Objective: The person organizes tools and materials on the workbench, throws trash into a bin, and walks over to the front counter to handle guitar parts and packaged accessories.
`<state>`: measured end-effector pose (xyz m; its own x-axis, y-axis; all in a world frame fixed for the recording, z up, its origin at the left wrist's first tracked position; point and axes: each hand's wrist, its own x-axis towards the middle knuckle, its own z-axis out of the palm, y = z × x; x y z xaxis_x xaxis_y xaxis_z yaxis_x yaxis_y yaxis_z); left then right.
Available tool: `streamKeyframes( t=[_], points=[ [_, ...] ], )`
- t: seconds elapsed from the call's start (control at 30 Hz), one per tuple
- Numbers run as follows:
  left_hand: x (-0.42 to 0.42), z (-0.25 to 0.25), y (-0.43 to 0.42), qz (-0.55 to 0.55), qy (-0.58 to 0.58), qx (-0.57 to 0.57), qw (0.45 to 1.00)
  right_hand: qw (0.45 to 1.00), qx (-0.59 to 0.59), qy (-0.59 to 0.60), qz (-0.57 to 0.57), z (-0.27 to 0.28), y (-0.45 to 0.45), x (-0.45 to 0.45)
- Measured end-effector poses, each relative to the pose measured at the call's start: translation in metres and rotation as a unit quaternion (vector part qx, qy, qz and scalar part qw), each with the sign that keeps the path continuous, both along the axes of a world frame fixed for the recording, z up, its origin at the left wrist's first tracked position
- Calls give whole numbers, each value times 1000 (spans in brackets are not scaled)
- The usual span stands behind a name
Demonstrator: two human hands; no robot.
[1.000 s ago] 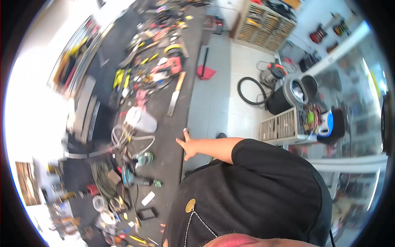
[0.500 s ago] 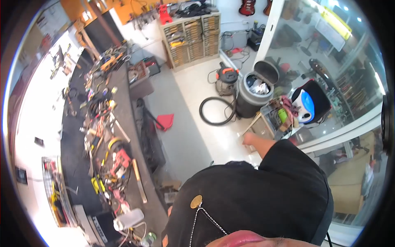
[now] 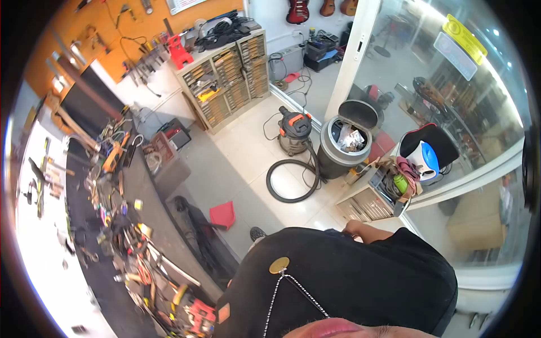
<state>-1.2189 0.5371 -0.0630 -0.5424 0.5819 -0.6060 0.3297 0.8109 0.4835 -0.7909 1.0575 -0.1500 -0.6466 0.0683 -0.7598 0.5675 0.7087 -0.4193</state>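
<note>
Beige drawers stand just beyond the right hand, fingers' pose I cannot tell

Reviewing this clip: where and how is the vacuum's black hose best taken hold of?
Probably by the near bend of the hose, from above on the wearer's side. It lies in a wide loop on the floor, with that bend clear, whereas its right side runs close to the bin and the vacuum is beyond.
</note>
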Motion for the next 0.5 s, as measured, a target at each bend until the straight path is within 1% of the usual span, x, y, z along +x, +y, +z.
streamKeyframes(
  t=[0.03,0.07,0.1,0.13,0.2,0.23,0.3,0.37,0.4,0.43,0.47,0.5],
  points=[
    [-33,7,21,-2,-3,9,1000,997,-6,39,64,-17,10,-3],
    [-68,15,43,-8,-4,16,1000,975,-41,-111,-188,9,7,-37],
    [-104,25,65,-16,-1,24,1000,867,-77,-249,-424,31,16,-68],
    [-141,34,89,-26,2,27,999,901,-44,-202,-382,55,30,-96],
    [-218,46,135,-65,14,12,998,922,76,-187,-331,86,60,-157],
    [-260,43,151,-92,23,-2,996,913,71,-121,-384,101,68,-184],
    [-345,36,186,-142,41,-27,989,876,68,15,-477,123,86,-232],
    [-407,32,224,-127,108,-19,986,877,70,58,-473,128,98,-275],
    [-443,5,240,-121,110,-26,986,878,71,77,-466,130,104,-294],
    [-457,-4,261,-78,108,-17,991,897,64,55,-433,131,113,-310],
    [-473,-9,281,-33,108,-9,994,928,55,10,-368,109,127,-320],
    [-492,-9,300,13,111,-1,994,952,45,-32,-300,74,146,-325]
  ],
)
